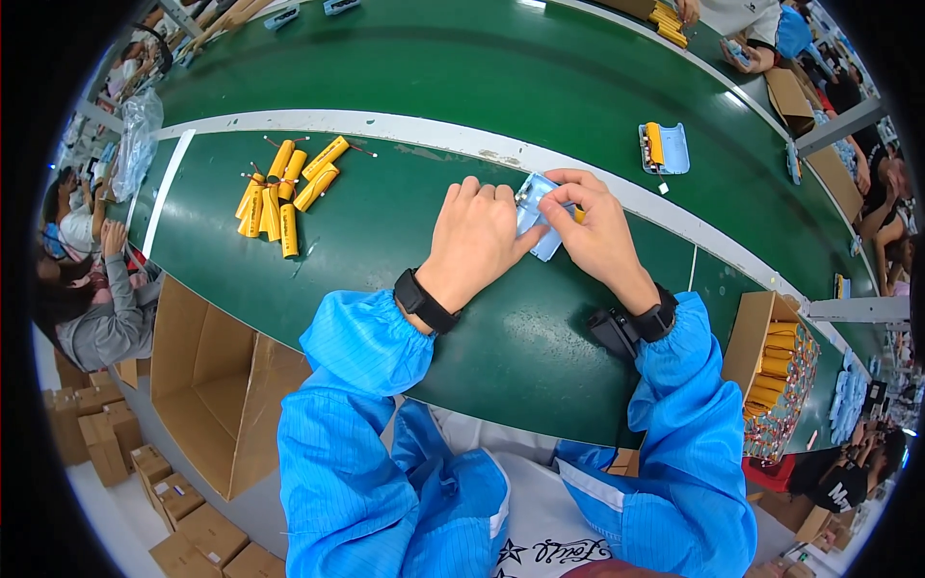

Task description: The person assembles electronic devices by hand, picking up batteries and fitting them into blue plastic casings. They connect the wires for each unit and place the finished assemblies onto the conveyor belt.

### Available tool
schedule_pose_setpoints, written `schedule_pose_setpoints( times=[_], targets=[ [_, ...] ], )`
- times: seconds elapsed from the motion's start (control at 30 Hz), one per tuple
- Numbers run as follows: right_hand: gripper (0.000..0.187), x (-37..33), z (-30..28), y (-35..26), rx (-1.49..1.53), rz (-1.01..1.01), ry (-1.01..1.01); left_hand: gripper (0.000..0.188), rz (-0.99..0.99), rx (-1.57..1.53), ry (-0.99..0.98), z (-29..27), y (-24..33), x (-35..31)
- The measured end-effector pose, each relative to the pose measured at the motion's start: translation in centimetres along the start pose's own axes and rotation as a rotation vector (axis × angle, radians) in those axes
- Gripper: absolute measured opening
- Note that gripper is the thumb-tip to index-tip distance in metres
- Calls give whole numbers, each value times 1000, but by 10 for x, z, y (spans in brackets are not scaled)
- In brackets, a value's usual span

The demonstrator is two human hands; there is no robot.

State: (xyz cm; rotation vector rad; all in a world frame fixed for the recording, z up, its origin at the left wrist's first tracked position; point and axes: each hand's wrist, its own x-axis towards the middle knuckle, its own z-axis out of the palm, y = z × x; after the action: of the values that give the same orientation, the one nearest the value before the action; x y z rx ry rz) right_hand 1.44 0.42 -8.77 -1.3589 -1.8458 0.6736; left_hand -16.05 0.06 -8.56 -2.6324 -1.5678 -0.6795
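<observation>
A light blue plastic casing is between my two hands above the green work surface. My left hand has its fingers curled at the casing's left side, with the thumb against its lower part. From the other side my right hand grips the casing, thumb and forefinger bent over its upper part. A bit of a yellow cylindrical battery shows between the right fingers; most of it is hidden. Small metal parts are visible in the casing's upper end. Left of my hands lies a loose pile of yellow batteries with short wires.
A green conveyor belt runs beyond a pale rail, carrying a blue casing with a yellow battery. At right stands a carton of wired batteries. An open cardboard box stands by the left table edge. Other people work along both sides.
</observation>
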Motion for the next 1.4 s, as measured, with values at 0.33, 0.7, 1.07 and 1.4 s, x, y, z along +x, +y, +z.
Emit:
schedule_pose_setpoints(
  times=[0.33, 0.7, 1.07, 1.4],
  targets=[
    [13, 1, 14, 8, 29, -2, -8, 31, 68, -41, 17, 5, -1, 0],
    [12, 4, 12, 6, 76, 23, -18, 30, 106, -24, 15, 3, 0, 1],
    [2, 6, 13, 1, 74, 131, 44, 31, 160, 10, -61, -4, 11, 6],
    [6, 10, 8, 2, 63, 94, 1, 28, 90, -16, -17, 1, 11, 4]
  ],
)
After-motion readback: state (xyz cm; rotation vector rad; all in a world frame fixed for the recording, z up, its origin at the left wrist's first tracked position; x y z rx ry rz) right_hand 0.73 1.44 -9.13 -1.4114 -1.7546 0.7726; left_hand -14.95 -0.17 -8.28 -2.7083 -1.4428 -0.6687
